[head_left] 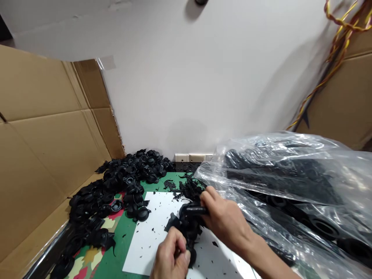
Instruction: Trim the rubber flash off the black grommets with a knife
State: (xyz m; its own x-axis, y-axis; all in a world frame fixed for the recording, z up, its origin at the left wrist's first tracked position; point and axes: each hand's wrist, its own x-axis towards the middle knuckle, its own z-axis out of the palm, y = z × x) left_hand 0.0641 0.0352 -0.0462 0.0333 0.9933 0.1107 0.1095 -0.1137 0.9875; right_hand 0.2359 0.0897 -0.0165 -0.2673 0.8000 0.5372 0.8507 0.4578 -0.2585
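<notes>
My right hand (222, 215) is closed round a black, ribbed-looking rubber part (195, 210), whose rounded end sticks out to the left of the fingers. Closer to me, my left hand (172, 255) is curled with thumb and fingertips pressed together; what they pinch, if anything, is hidden. Between the two hands lie more black rubber pieces (190, 230), with a torn flap (172, 221) just above the left knuckles. Under both hands is a white sheet (141, 242), sprinkled with small black scraps.
A heap of black rubber parts (130, 180) spreads along the left and back. Torn scraps (190, 186) lie behind the sheet. At right a clear plastic bag (279, 186) holds more black parts. Cardboard (43, 143) stands at left; a wall (186, 85) rises behind.
</notes>
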